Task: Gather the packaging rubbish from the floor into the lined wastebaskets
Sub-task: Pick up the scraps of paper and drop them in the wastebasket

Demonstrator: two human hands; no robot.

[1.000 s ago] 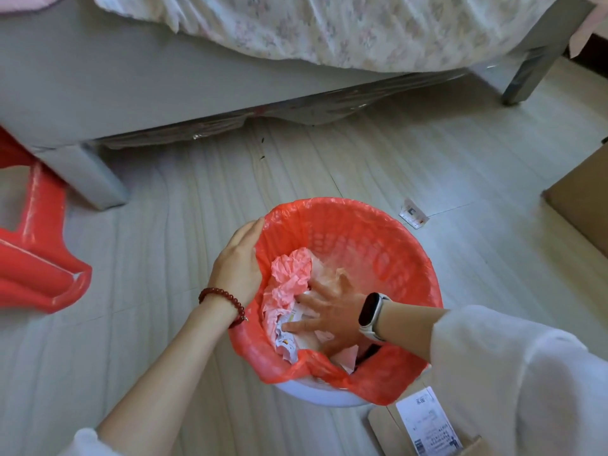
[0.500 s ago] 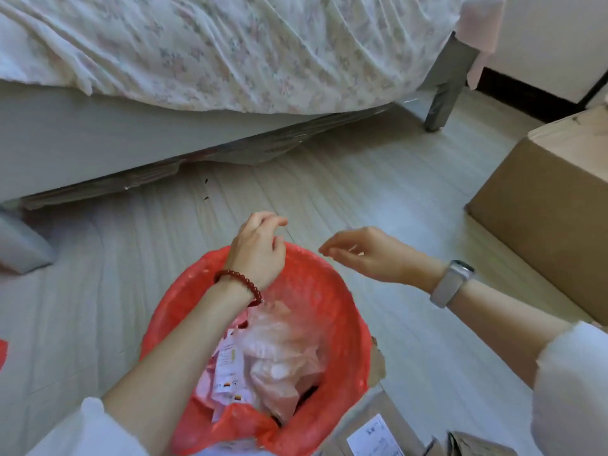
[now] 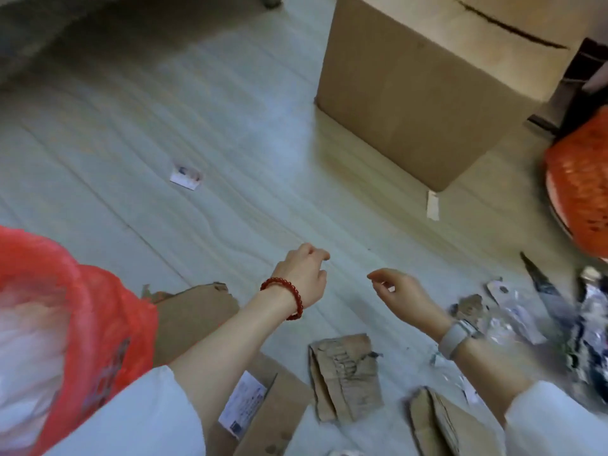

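While both hands hang empty, torn corrugated cardboard scraps [image 3: 345, 376] litter wood-grain floor [image 3: 230, 126].

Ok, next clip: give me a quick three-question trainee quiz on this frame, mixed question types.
1. True or false: the left hand grips a piece of cardboard.
2. Which wrist wears the red bead bracelet? A) left B) right
3. Fill in: the small white label lies on the ____, apart from both hands.

Key: 1 false, the left hand holds nothing, and neither does the right hand. 2 A; the right wrist wears a watch. 3 floor, between the red-lined wastebasket and the large cardboard box.
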